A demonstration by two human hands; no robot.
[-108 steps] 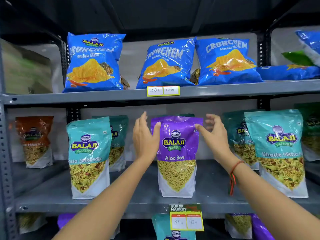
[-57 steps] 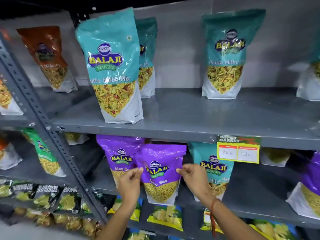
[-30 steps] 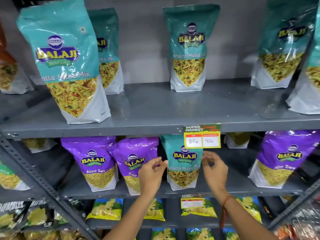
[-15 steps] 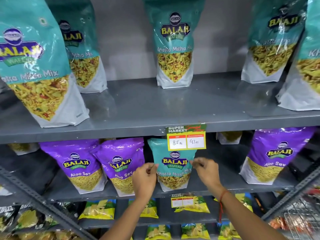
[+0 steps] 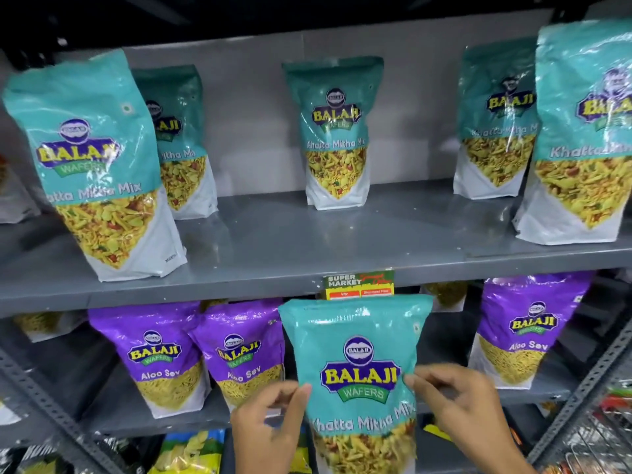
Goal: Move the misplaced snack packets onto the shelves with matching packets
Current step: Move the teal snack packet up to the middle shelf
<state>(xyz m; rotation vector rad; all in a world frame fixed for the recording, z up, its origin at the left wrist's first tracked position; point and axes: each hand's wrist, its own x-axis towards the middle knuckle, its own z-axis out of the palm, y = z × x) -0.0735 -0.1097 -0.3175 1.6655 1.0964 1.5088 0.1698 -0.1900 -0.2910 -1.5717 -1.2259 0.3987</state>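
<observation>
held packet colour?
Teal top, white base; the held packet shows best in head view.

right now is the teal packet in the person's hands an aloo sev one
No, the teal packet pinched between the left hand and right hand reads Khatta Mitha Mix; the Aloo Sev packets are purple.

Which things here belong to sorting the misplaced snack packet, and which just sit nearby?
Job:
held teal packet
left hand
right hand
teal packets on upper shelf
upper shelf

Nearby:
purple Aloo Sev packets
price tag
yellow packets below
</observation>
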